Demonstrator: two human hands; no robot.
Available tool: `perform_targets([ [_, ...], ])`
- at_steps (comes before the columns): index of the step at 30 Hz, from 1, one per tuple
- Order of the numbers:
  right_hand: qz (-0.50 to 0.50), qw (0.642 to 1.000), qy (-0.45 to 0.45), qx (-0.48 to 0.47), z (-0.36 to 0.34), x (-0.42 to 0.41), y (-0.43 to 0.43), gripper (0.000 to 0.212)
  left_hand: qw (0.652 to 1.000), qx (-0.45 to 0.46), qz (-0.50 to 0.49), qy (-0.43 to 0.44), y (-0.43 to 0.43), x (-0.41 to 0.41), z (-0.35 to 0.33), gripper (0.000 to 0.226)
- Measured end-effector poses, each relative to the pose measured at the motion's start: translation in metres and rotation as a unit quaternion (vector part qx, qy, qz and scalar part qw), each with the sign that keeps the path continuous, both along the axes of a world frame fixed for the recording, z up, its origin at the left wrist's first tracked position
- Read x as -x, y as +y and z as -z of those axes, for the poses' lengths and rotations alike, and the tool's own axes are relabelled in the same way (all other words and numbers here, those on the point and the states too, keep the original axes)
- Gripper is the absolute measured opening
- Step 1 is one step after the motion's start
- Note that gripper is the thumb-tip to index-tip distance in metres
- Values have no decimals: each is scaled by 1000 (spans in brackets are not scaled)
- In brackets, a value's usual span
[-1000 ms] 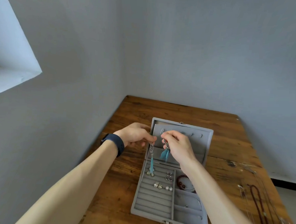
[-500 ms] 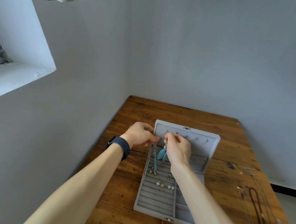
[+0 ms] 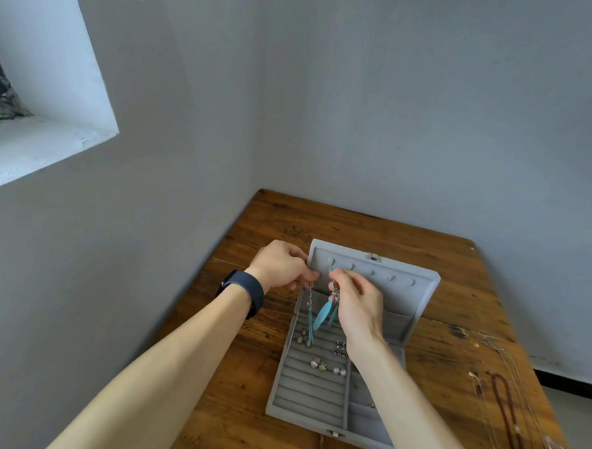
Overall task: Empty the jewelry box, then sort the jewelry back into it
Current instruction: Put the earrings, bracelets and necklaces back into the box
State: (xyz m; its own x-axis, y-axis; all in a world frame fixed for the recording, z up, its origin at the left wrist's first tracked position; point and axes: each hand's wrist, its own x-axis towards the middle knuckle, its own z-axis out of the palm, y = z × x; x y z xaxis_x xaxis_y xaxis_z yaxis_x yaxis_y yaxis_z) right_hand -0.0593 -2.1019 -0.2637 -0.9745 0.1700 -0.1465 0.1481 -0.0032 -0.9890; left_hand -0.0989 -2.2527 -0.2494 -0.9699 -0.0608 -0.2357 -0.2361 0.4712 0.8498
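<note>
Both hands pinch, apparently, blue feather earrings (image 3: 324, 313) over box (image 3: 421, 296).

Soft daylight, perhaps window-lit — edges warped.

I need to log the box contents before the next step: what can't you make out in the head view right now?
- Right compartments of the jewelry box: mostly hidden by the right hand and its forearm.
- Studs on the ring rows: too small to identify.
- Hooks of the blue feather earrings: covered by the fingers of both hands.
- Dark cord necklace: cut off by the bottom edge.
</note>
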Motion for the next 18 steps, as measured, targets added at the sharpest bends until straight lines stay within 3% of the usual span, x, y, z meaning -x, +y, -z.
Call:
perform_targets([
  [12, 71, 997, -39, 12, 1, 11, -19, 11, 999, 39, -13, 23, 2, -2, 1, 16],
  [18, 93, 990, -82, 62, -6, 12, -22, 12, 998, 49, -16, 30, 3, -3, 1, 13],
])
